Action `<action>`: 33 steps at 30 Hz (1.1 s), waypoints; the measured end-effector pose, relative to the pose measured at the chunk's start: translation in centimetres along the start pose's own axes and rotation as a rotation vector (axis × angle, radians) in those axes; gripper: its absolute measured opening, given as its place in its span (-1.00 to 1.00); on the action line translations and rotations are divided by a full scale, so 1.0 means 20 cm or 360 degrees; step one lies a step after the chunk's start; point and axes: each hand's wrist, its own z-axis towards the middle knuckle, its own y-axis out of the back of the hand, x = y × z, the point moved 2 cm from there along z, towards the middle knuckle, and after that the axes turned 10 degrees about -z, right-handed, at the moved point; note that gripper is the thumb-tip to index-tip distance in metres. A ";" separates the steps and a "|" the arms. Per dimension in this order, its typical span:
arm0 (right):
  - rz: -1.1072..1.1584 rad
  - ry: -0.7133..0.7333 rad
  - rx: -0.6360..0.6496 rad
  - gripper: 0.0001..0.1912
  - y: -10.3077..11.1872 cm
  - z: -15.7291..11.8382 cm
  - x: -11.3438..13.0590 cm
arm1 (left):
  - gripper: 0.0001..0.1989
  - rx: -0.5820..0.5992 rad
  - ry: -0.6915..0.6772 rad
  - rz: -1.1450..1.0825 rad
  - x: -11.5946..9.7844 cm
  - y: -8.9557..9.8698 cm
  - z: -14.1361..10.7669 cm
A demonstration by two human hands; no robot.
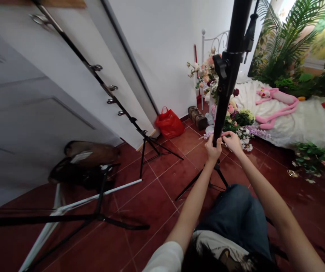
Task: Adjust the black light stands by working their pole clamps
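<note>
While the left hand [213, 150] is wrapping its fingers around the smooth black round pole [225, 90], the right hand's [232, 142] bent fingers are pinching at its side.

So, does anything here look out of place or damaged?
Perhaps the red bag, sitting on the floor by the wall like stray shopping; I see no clear spill or damage.
</note>
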 end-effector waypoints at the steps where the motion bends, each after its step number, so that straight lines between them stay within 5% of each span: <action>1: 0.0026 0.0058 -0.0003 -0.80 0.00 -0.01 -0.02 | -0.55 0.0004 -0.0005 -0.0010 0.00 0.00 0.00; 12: 0.0614 0.0201 0.0575 -0.37 -0.08 -0.09 -0.25 | -0.55 -0.0007 -0.0018 -0.0027 -0.02 0.00 0.01; 17: 0.0501 0.0224 0.0353 -0.30 -0.13 -0.06 -0.25 | -0.54 -0.0016 -0.0022 -0.0018 -0.01 0.00 0.01; 24: 0.0158 0.0069 0.0079 -0.23 -0.08 -0.09 -0.09 | -0.53 -0.0026 0.0002 -0.0007 -0.01 0.00 0.01; 33: -0.0058 -0.0256 0.0192 -0.37 -0.03 -0.07 -0.01 | -0.55 -0.0019 0.0003 -0.0029 0.02 0.00 0.00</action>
